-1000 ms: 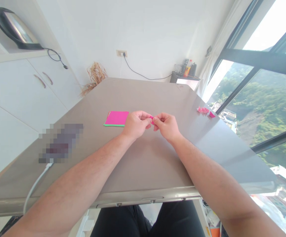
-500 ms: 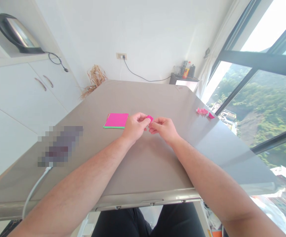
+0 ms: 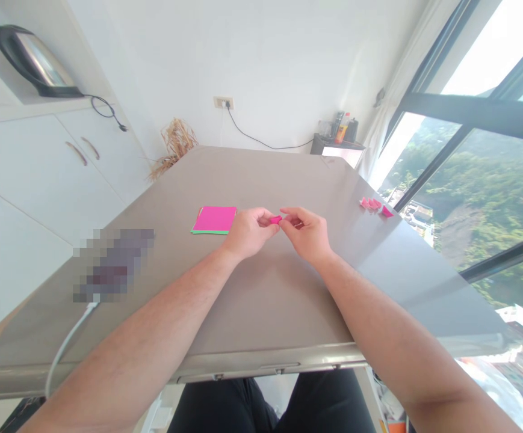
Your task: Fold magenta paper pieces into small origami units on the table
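Between my two hands is a small folded piece of pink paper, held just above the middle of the table. My left hand pinches its left side between thumb and fingers. The thumb and fingertips of my right hand close on its right end. Parts of the paper are hidden behind the fingertips. Just left of my left hand lies a stack of square paper, bright pink on top with a green edge showing below. Several small folded pink paper pieces sit near the table's right edge.
The grey-brown table spans the view. At left lies a blurred-out object with a white cable. A small dark stand with bottles is behind the table. Dried stalks stand at back left, and windows line the right side.
The pink paper has turned and now shows as a flatter, narrower shape. My right hand's fingers have lifted and spread a little over its right end.
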A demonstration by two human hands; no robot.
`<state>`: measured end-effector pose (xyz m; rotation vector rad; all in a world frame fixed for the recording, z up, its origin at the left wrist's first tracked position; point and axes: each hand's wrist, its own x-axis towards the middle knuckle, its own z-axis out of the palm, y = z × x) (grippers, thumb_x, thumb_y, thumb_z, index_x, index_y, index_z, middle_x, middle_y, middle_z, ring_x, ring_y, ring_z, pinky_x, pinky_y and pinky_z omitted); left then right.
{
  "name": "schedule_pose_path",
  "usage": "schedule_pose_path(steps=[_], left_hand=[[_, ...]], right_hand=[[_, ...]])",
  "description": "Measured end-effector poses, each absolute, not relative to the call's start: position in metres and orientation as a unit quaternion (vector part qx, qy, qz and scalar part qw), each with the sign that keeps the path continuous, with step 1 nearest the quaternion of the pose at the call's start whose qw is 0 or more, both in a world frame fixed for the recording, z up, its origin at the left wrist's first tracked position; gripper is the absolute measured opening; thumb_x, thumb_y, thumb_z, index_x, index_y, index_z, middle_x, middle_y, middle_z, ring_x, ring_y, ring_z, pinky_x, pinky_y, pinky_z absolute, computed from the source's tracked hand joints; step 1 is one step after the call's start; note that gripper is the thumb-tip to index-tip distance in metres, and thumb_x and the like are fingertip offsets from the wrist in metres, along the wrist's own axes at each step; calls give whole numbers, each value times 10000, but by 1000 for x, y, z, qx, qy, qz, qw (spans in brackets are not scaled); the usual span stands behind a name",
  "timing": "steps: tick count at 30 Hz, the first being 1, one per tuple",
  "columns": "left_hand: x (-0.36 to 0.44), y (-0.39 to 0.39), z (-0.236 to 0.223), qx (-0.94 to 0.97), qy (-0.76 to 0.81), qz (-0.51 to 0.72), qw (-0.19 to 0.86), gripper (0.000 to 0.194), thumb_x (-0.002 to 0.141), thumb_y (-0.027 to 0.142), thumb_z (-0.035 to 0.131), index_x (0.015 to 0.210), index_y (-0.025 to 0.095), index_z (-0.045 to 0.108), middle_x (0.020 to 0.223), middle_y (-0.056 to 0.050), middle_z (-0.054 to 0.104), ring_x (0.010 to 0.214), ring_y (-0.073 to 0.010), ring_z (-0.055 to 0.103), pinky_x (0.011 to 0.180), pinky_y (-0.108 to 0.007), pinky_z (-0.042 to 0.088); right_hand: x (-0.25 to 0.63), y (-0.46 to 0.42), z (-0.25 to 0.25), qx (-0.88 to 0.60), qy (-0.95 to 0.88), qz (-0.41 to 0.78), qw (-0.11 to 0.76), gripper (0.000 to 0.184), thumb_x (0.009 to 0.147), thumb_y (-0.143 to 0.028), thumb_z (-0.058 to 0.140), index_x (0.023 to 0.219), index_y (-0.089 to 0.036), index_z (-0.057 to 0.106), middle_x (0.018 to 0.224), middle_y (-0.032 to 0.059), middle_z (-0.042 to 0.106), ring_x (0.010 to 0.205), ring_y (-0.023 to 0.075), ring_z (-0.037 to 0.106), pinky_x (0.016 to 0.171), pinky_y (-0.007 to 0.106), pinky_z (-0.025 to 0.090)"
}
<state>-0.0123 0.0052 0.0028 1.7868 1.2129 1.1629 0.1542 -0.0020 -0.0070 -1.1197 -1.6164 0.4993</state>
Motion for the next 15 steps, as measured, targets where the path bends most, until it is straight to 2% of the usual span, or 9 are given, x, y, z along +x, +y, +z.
schedule_pose_path(steps=[3,8,13,15], left_hand=[[-11,4,2,684,475,436,341,171,747,360,718,794,197,697,676,-12,705,597,-145,614,570,-259,467],[-10,3,3,660,520,433,326,247,758,445,716,705,206,680,573,-2,661,526,-147,580,510,-263,419],[-9,3,2,694,516,424,268,166,766,358,687,708,203,708,674,-19,714,603,-156,611,556,-270,432],[-8,2,1,699,511,418,277,154,778,336,664,729,199,714,686,-22,717,619,-157,620,571,-270,441]], right_hand=[[155,-2,-9,-461,-704,148,519,138,844,-281,640,870,-273,775,824,22,721,731,174,637,709,315,498],[156,-3,-9,-479,-732,79,479,182,880,-265,587,819,-272,759,799,28,694,718,172,610,682,305,447],[156,-2,-8,-500,-737,56,452,144,832,-251,597,729,-235,697,771,23,654,636,143,554,633,290,403],[155,-2,-8,-510,-738,41,441,135,814,-242,597,695,-223,660,744,17,642,614,134,533,607,280,377]])
